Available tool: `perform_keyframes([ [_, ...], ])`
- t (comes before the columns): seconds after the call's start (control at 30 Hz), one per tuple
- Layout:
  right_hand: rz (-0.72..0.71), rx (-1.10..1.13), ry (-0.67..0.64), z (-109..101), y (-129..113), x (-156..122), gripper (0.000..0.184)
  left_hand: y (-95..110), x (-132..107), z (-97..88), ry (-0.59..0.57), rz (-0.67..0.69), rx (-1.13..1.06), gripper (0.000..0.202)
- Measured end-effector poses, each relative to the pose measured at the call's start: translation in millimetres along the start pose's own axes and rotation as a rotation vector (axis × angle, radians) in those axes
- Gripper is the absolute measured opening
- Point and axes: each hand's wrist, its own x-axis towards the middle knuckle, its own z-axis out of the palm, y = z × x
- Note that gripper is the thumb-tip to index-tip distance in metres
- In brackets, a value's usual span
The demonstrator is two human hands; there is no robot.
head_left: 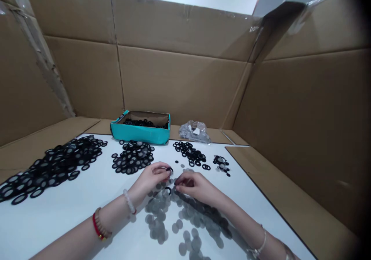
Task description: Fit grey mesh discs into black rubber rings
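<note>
My left hand (pixel 152 178) is pinched closed on a small black ring (pixel 169 170), held just above the white table (pixel 72 209). My right hand (pixel 193 186) rests on the table beside it, fingers curled down onto a scatter of grey mesh discs (pixel 162 213); what its fingertips hold is hidden. Another black ring (pixel 168 189) lies between the two hands.
Piles of black rings lie at the left (pixel 52 167), centre (pixel 132 157) and right (pixel 189 153), with a small pile (pixel 222 164) further right. A teal box (pixel 140 127) of rings and a clear plastic bag (pixel 193 131) stand behind. Cardboard walls (pixel 304 117) surround the table.
</note>
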Motion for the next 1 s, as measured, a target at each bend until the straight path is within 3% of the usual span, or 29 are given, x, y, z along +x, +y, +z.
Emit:
perform_keyframes([
  [0.13,-0.085,-0.121,0.09,0,-6,-1,0.016,-2,0,1.6,0.0,-0.009,-0.017,0.026],
  [0.37,-0.084,-0.006,0.18,6,-8,1,0.016,-7,1,4.2,-0.054,-0.027,-0.064,0.028],
  [0.67,-0.008,0.072,0.214,15,9,6,0.026,-13,2,6.3,-0.026,0.062,0.052,0.033],
  [1.0,-0.103,0.104,0.211,11,-4,4,0.023,-14,2,6.4,-0.039,0.136,0.076,0.03],
])
